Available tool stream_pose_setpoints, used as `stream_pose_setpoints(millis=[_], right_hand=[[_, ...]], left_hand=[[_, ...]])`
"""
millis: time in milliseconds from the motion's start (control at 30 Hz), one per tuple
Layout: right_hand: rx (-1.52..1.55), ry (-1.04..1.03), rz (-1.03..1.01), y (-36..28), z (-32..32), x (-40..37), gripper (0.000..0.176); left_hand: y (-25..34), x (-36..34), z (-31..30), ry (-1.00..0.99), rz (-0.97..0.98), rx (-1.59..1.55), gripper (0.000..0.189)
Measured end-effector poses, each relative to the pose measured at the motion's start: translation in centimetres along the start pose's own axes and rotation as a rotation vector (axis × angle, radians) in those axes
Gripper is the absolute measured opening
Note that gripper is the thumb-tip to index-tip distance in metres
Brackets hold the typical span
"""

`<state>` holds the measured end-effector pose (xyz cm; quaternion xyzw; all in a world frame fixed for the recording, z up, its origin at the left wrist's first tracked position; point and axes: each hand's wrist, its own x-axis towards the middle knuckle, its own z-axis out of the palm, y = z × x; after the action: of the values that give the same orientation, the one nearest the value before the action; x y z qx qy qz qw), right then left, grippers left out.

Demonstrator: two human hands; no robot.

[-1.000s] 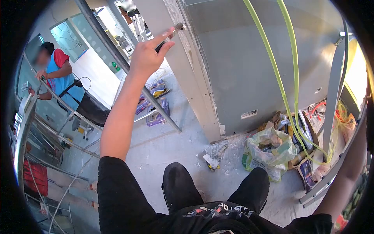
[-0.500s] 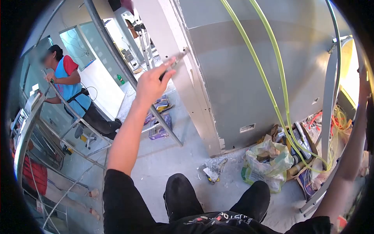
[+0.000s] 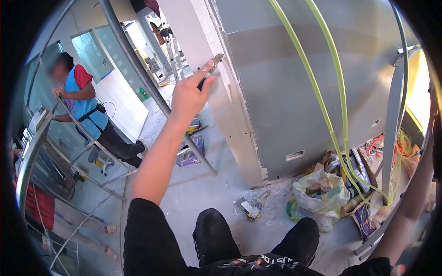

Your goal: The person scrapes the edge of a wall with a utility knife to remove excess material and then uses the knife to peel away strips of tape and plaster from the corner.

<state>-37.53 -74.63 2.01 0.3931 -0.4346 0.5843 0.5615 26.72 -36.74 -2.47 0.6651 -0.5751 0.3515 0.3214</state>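
My left hand (image 3: 191,94) is closed around a putty knife (image 3: 215,63), its index finger stretched along the tool. The blade lies at the edge of the plastered wall end (image 3: 221,85), near the corner with the grey wall panel (image 3: 285,87). Pale filler runs down that corner in an uneven strip. My right arm (image 3: 410,198) reaches up along the right edge of the view, and its hand (image 3: 432,94) is mostly lost in the dark rim, beside a metal strip (image 3: 390,115).
Yellow-green hoses (image 3: 317,99) hang before the panel. A plastic bag (image 3: 317,193) and a box of tubes (image 3: 357,168) lie on the floor near a dirty tool (image 3: 252,204). Metal scaffolding (image 3: 152,87) stands left, with a co-worker (image 3: 85,101) behind it and another person's red clothing (image 3: 39,207) below.
My left hand has shifted slightly right and down with the putty knife, whose blade has turned and now shows more of its face. The view has shifted a little.
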Motion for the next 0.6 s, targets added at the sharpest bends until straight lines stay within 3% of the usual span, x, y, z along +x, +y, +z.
stream_pose_setpoints(millis=[33, 200, 300, 367, 400, 433, 500, 600], right_hand=[[-0.01, 0.005, -0.025, 0.0, -0.1, 0.1, 0.05], [-0.14, -0.002, -0.016, -0.1, -0.5, 0.1, 0.051], [0.037, -0.089, 0.058, 1.3, 1.1, 0.0, 0.053], [0.05, 0.185, -0.139, 2.8, 3.4, -0.8, 0.053], [0.037, 0.194, -0.126, 2.9, 3.6, -0.8, 0.053], [-0.003, 0.218, -0.136, 2.8, 3.6, -0.8, 0.053], [-0.08, 0.267, -0.164, 2.6, 3.6, -0.6, 0.053], [-0.152, 0.245, -0.132, 2.5, 4.0, -0.9, 0.055]], left_hand=[[0.4, -0.2, 0.4, 0.004, -0.062, -0.002, 0.04], [0.7, -1.4, 2.1, 0.149, -0.008, -0.038, 0.038], [0.8, -4.7, 2.4, -0.21, -0.174, 0.071, 0.037], [0.2, -9.8, 3.7, -0.346, -0.114, 0.049, 0.037], [-0.4, -11.4, 4.3, -0.363, -0.046, 0.024, 0.037], [-0.6, -12.1, 4.3, -0.352, -0.03, 0.024, 0.037], [-0.9, -12.0, 3.7, -0.137, 0.087, -0.197, 0.038], [-1.3, -8.7, 1.6, -0.006, 0.109, -0.103, 0.04]])
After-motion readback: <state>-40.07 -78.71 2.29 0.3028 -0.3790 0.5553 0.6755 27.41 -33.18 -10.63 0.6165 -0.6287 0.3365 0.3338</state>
